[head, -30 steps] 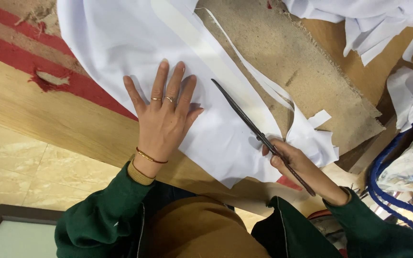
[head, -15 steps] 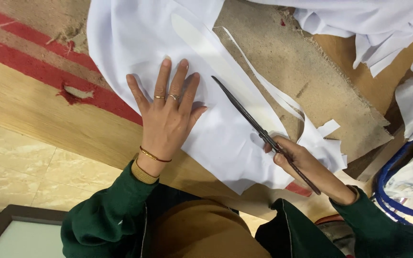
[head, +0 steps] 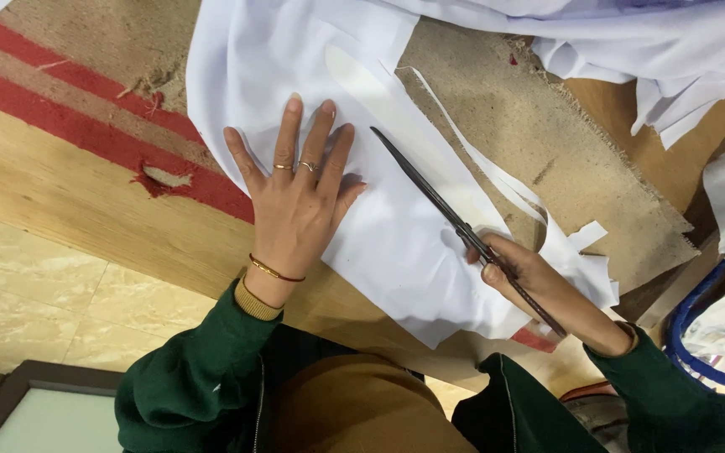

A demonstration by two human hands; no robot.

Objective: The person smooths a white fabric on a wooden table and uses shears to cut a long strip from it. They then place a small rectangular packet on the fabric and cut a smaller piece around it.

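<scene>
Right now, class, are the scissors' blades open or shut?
Shut: the scissors in the right hand show as one thin dark line lying on the white cloth, no gap between blades. The left hand presses flat beside them.

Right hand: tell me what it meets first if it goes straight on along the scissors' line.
More white cloth: the right hand points its scissors up-left over it, toward the pale strip.

Sheet of white woven fabric (head: 396,243), spread flat over a brown fibreboard-topped wooden table, near edge overhanging slightly; narrow cut strips trail from its right side. Long dark metal scissors (head: 455,220), blades closed to a slim point, lie diagonally across the cloth, tip pointing up-left, handles at lower right over the fabric's cut edge.
</scene>
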